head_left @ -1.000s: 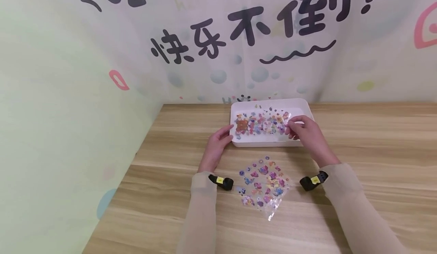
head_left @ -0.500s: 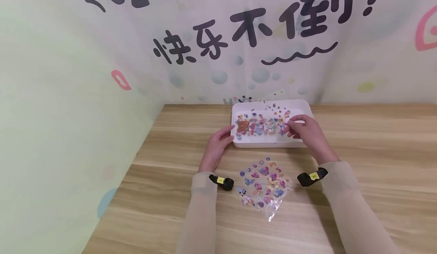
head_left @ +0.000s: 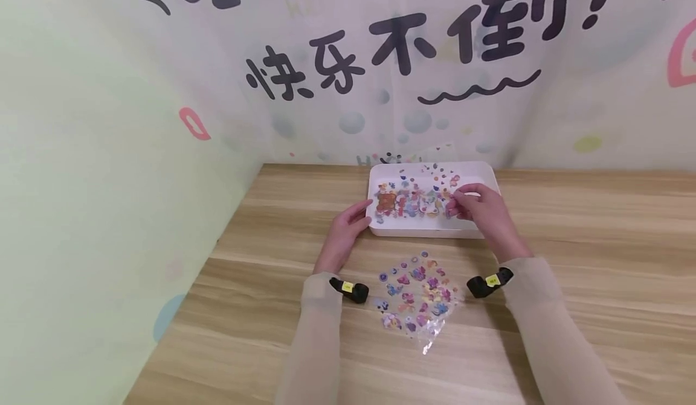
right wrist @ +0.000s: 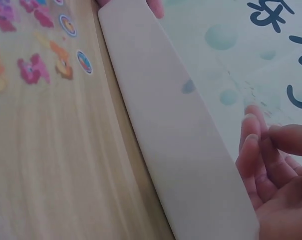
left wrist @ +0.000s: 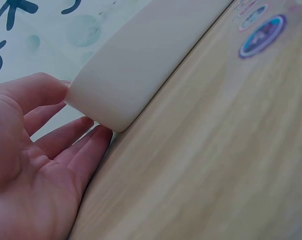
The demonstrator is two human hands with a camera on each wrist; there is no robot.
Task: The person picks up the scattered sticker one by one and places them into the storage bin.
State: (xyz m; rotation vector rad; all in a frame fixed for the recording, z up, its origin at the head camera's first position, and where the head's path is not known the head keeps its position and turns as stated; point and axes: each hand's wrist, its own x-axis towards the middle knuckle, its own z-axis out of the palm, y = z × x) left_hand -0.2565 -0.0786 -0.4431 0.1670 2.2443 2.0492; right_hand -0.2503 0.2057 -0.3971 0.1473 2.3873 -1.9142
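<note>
A white tray (head_left: 413, 233) holds a jumble of small colourful stickers (head_left: 405, 205) on clear film, with a brown bear among them. My left hand (head_left: 344, 230) grips the tray's left end; in the left wrist view its fingertips meet the rim and the lower corner. Over the tray's right part, my right hand (head_left: 484, 208) has thumb and fingertips together, pinching a clear sticker sheet (head_left: 443, 154) whose film stands up toward the back wall. The exact pinched edge is too small to make out. In the right wrist view these fingers (right wrist: 248, 150) show beyond the tray wall.
A clear sticker sheet (head_left: 415, 296) with pink, blue and purple figures lies on the wooden table (head_left: 261, 320), between my forearms. Behind the tray hangs a printed cloth (head_left: 326, 127) with black lettering; a pale wall (head_left: 98, 211) bounds the left side.
My right hand shifts slightly left, its pinch kept. The clear film with small dots above the tray has changed its lie. My left hand stays at the tray's end.
</note>
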